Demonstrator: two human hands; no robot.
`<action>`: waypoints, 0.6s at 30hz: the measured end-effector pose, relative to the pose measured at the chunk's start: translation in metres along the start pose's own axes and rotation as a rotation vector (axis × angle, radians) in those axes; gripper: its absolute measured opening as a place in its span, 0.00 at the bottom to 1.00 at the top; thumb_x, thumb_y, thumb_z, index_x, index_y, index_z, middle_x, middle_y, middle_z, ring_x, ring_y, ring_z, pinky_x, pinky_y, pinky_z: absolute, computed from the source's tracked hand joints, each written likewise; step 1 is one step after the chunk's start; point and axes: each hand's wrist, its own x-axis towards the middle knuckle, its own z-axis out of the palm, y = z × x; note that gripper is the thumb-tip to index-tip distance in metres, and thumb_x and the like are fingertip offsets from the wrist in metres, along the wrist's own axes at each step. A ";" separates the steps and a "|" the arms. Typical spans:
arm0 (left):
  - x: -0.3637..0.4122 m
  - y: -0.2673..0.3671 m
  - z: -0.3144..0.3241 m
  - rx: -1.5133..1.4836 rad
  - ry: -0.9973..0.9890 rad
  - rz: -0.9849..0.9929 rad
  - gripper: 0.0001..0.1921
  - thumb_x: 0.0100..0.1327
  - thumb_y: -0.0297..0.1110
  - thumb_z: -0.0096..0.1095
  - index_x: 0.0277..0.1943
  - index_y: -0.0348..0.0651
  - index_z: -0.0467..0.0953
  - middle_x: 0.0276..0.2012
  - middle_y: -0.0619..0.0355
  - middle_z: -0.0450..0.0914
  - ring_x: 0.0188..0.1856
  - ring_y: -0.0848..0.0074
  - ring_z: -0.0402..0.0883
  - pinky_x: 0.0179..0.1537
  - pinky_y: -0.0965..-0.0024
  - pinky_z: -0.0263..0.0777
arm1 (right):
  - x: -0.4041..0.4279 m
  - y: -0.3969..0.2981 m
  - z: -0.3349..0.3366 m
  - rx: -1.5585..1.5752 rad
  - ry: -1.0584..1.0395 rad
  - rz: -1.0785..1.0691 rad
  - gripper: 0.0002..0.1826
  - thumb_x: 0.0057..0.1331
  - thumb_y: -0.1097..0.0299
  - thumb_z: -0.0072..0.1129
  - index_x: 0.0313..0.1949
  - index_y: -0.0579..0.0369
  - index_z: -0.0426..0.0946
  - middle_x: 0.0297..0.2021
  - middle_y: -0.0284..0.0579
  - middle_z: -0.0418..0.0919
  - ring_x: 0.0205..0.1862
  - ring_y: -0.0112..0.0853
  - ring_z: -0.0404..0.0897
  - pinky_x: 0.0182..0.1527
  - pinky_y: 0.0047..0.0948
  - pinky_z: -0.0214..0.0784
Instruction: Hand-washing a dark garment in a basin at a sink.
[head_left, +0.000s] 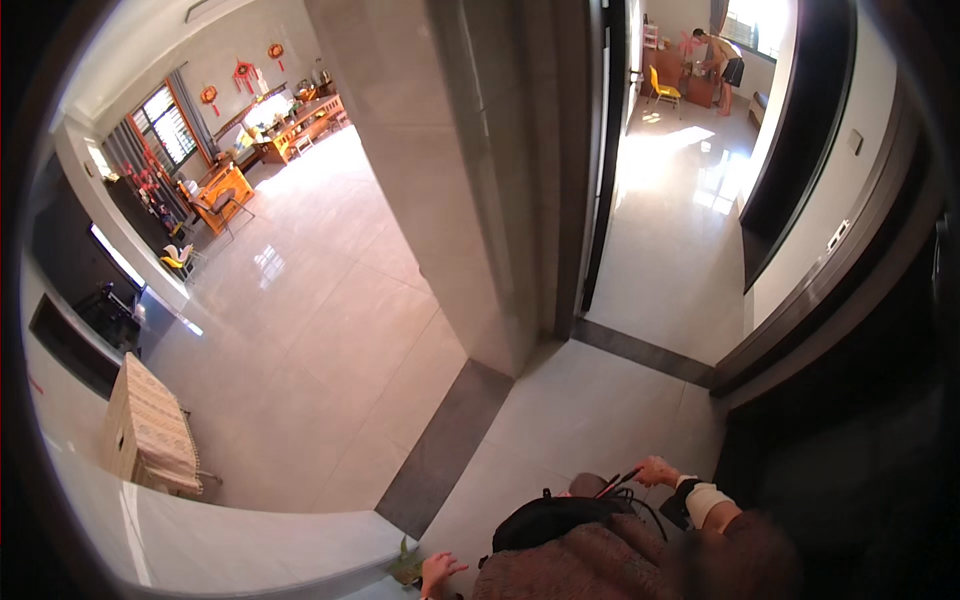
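My right hand (657, 472) is shut on a thin dark rod-like item (616, 484) with a reddish part, too small to name. A dark band and a light cuff (706, 499) wrap that wrist. Close by, a black bag (551, 517) hangs against the front of a brown fleecy garment (559, 566), with a dark cord looping beside it. My left hand (441, 571) is at the bottom edge, fingers apart, and nothing shows in it. Just left of it are green leaves (406, 562), partly cut off by the frame.
A tiled corner pillar (427, 150) stands ahead. To its right, a doorway leads to a room where a person (725, 64) bends over a desk (701, 91) near a yellow chair (663, 86). At left, a cloth-covered table (161, 427) and wooden furniture (225, 191) stand on the tiled floor (315, 360).
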 end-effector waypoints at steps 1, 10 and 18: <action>0.007 0.037 -0.001 -0.251 0.052 -0.162 0.15 0.56 0.23 0.44 0.46 0.27 0.64 0.37 0.46 0.70 0.31 0.59 0.77 0.35 0.61 0.76 | -0.001 -0.012 0.006 -0.038 -0.039 0.009 0.12 0.53 0.61 0.54 0.32 0.55 0.77 0.20 0.37 0.75 0.21 0.24 0.72 0.23 0.24 0.67; 0.092 0.086 -0.057 -0.606 0.391 -0.147 0.13 0.56 0.18 0.33 0.42 0.23 0.64 0.37 0.41 0.69 0.34 0.59 0.74 0.32 0.58 0.78 | 0.089 -0.161 -0.011 -0.304 -0.081 -0.114 0.12 0.51 0.61 0.53 0.31 0.55 0.77 0.20 0.38 0.75 0.19 0.27 0.73 0.24 0.26 0.67; 0.124 0.088 -0.164 -0.443 0.723 -0.336 0.15 0.50 0.20 0.46 0.43 0.39 0.71 0.36 0.57 0.76 0.38 0.74 0.75 0.35 0.71 0.71 | 0.238 -0.360 -0.001 -0.515 -0.241 -0.337 0.14 0.55 0.57 0.47 0.26 0.53 0.77 0.19 0.38 0.78 0.17 0.26 0.76 0.20 0.26 0.69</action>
